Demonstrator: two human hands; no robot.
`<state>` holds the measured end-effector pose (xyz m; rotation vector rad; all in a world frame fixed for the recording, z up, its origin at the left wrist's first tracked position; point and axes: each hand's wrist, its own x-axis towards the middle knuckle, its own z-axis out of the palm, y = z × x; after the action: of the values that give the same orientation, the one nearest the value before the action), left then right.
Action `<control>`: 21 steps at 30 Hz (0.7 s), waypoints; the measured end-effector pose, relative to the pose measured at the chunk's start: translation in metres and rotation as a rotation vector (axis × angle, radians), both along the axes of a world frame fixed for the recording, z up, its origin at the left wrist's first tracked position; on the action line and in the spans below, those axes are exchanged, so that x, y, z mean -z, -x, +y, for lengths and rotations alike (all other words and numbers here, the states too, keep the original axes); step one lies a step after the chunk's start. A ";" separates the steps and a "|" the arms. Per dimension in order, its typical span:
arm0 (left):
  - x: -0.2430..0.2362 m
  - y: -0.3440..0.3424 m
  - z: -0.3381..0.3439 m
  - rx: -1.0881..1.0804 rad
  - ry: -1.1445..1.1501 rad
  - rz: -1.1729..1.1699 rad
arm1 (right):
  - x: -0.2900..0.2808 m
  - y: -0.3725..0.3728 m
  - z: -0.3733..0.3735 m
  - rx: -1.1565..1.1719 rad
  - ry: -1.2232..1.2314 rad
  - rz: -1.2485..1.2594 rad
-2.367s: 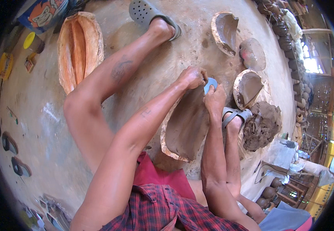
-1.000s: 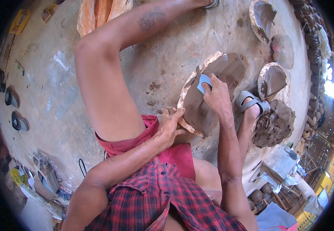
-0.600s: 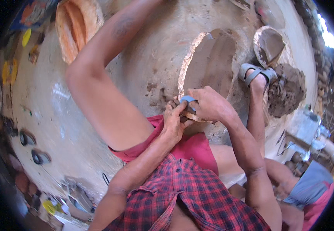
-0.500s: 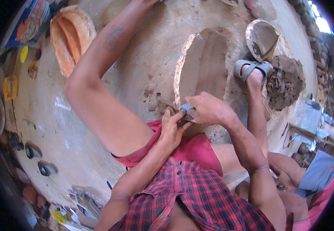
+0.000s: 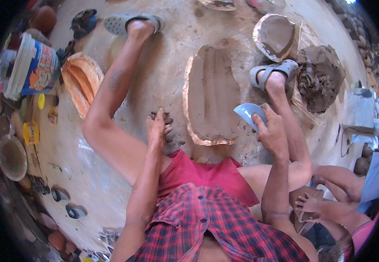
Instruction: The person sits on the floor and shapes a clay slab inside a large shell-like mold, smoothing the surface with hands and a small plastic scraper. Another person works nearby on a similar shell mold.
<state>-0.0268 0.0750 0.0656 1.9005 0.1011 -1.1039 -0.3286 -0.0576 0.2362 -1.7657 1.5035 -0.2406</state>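
Observation:
My right hand (image 5: 271,133) grips a thin light-blue curved scraper (image 5: 247,112) between thumb and fingers, just past the right side of a clay-lined mold (image 5: 186,100). The mold is long, with a pale, chipped rim and smooth grey-brown wet clay (image 5: 215,87) pressed inside. To the left of the mold, my left hand (image 5: 156,126) is low over the floor, its fingers curled around a dark lump of clay (image 5: 167,118). Small clay crumbs lie on the floor by that hand.
A big clay heap (image 5: 319,78) lies beyond my right clog (image 5: 279,70), beside a smaller clay-filled mold (image 5: 281,37). At left stand an orange-lined mold (image 5: 82,78) and a printed bucket (image 5: 34,65). Another person's hand (image 5: 307,203) is at lower right.
My hands have parted from the mold's near end. The right hand has carried the scraper to the right, and the left has moved left with clay in it. The view has shifted.

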 end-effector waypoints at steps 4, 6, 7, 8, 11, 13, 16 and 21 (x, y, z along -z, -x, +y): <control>0.016 -0.006 0.002 0.530 -0.346 -0.889 | 0.025 0.029 0.010 -0.042 0.159 -0.164; 0.021 -0.001 0.007 0.547 -0.249 -0.968 | 0.035 0.042 0.016 -0.017 0.111 -0.190; 0.022 0.001 0.008 0.552 -0.249 -0.965 | 0.040 0.048 0.018 -0.006 0.091 -0.204; 0.022 0.004 0.011 0.523 -0.270 -0.993 | 0.044 0.053 0.020 -0.005 0.099 -0.207; 0.029 0.003 0.018 0.413 -0.401 -1.024 | 0.055 0.065 0.025 0.001 0.114 -0.222; 0.039 -0.010 0.022 0.342 -0.466 -1.070 | 0.062 0.070 0.028 0.028 0.044 -0.270; 0.066 -0.039 0.030 0.440 -0.459 -1.136 | 0.072 0.078 0.031 0.041 0.052 -0.273; 0.094 -0.081 0.023 0.200 -0.220 -0.890 | 0.080 0.088 0.031 0.044 0.073 -0.280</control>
<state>0.0542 0.0975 -0.0284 2.4727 -0.4912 -0.2872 -0.4165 -0.0267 0.1566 -1.6766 1.3459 -0.5484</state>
